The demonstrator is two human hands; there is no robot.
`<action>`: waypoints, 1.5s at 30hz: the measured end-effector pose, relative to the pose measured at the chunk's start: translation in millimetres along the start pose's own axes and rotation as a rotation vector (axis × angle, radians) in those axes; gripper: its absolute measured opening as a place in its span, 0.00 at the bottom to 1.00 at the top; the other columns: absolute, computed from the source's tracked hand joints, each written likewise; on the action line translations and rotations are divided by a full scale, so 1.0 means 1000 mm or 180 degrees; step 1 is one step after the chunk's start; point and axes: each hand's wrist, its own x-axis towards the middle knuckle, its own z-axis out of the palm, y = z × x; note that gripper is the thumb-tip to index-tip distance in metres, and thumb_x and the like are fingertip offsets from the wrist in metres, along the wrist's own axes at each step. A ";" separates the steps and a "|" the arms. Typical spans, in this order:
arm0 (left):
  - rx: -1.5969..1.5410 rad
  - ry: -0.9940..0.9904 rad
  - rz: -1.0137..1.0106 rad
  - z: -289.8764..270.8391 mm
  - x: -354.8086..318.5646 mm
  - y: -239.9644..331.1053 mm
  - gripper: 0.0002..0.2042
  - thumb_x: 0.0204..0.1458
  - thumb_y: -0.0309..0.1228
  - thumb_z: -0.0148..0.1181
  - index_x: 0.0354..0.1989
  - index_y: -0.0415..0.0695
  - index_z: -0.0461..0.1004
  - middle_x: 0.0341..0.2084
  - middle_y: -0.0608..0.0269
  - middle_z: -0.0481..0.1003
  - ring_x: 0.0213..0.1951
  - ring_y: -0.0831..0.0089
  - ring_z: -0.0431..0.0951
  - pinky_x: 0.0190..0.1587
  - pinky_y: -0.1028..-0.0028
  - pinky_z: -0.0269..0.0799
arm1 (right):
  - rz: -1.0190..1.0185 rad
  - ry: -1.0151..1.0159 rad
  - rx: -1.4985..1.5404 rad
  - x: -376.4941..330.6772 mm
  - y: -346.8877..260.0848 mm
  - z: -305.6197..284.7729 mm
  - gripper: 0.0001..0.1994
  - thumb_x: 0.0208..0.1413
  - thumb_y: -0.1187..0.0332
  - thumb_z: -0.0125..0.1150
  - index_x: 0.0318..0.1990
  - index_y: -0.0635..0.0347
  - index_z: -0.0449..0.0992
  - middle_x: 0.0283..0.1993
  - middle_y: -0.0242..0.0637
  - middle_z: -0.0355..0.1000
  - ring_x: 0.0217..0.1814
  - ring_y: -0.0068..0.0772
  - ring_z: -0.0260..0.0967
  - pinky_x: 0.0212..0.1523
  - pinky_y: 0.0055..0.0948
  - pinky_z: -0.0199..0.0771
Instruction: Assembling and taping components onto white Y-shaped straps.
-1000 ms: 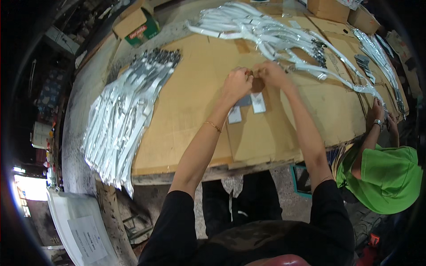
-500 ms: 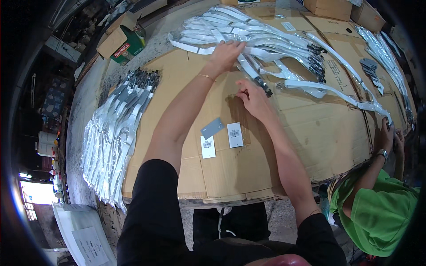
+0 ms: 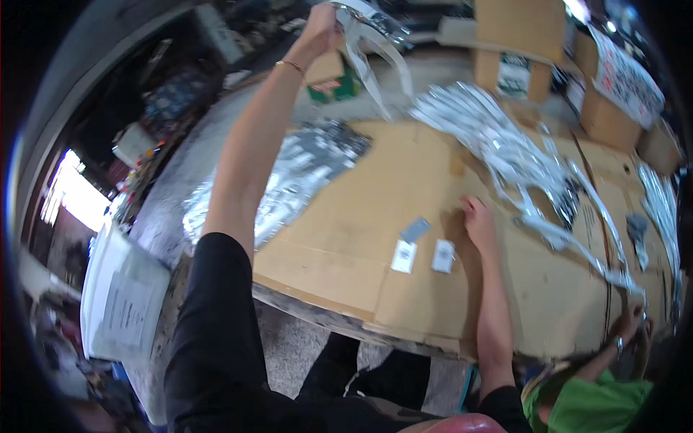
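My left hand point(image 3: 323, 29) is raised high at the far left of the table, closed on a white strap in clear plastic point(image 3: 368, 61) that dangles in loops below it. My right hand point(image 3: 479, 220) hovers low over the cardboard, fingers loosely bent and apart, with nothing visible in them. Just left of it are a white barcode tag point(image 3: 442, 257), another white tag point(image 3: 403, 257) and a grey tag point(image 3: 416, 229). Beyond it spreads a pile of plastic-wrapped white straps point(image 3: 480, 130) with dark ends. A second bundle of wrapped straps point(image 3: 299, 180) lies behind my left forearm.
Flattened cardboard point(image 3: 339, 238) covers the table. A green and brown box point(image 3: 336, 85) stands at the far left, brown cartons point(image 3: 530, 79) at the back. A co-worker's hand point(image 3: 629, 322) holds a strap at the right. A white plastic bin point(image 3: 123, 289) stands at the left.
My left hand has lifted a wrapped strap off the pile and carried it up and left. My right hand remains low near the tags. The view has swung left.
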 end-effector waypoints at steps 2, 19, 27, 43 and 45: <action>-0.1553 0.0235 -0.0395 0.029 -0.021 0.072 0.18 0.61 0.42 0.39 0.31 0.45 0.73 0.21 0.64 0.71 0.25 0.66 0.71 0.33 0.64 0.71 | 0.0023 0.0437 -0.0034 -0.012 0.032 -0.019 0.08 0.61 0.74 0.50 0.45 0.65 0.72 0.34 0.41 0.72 0.38 0.32 0.72 0.41 0.29 0.71; 0.0624 0.0349 -0.0250 -0.152 -0.380 0.334 0.14 0.61 0.30 0.42 0.53 0.41 0.57 0.22 0.58 0.72 0.10 0.77 0.66 0.11 0.78 0.64 | 0.0084 -0.0182 -0.0345 0.062 -0.071 0.039 0.17 0.53 0.68 0.61 0.48 0.67 0.72 0.45 0.43 0.74 0.49 0.34 0.71 0.51 0.31 0.69; -0.0732 -0.0311 -0.1455 -0.099 -0.527 0.243 0.14 0.65 0.29 0.38 0.56 0.40 0.52 0.20 0.60 0.67 0.11 0.78 0.63 0.15 0.79 0.60 | -0.0553 -0.2143 0.3217 0.012 -0.445 0.018 0.22 0.59 0.60 0.57 0.55 0.65 0.69 0.45 0.36 0.74 0.46 0.24 0.71 0.45 0.23 0.68; -0.3189 -0.1214 -0.1078 -0.072 -0.544 0.138 0.21 0.60 0.48 0.43 0.23 0.43 0.60 0.07 0.61 0.59 0.11 0.68 0.65 0.20 0.70 0.66 | -0.1360 -0.2910 0.2010 0.026 -0.477 -0.019 0.09 0.57 0.63 0.61 0.39 0.59 0.76 0.30 0.24 0.70 0.30 0.11 0.61 0.32 0.15 0.62; -0.3145 -0.1516 -0.1020 -0.061 -0.538 0.132 0.28 0.58 0.56 0.41 0.32 0.37 0.66 0.15 0.57 0.68 0.17 0.66 0.70 0.26 0.72 0.69 | -0.2073 -0.2005 0.2129 0.026 -0.484 -0.012 0.11 0.58 0.61 0.59 0.30 0.58 0.75 0.26 0.22 0.69 0.26 0.11 0.59 0.27 0.17 0.58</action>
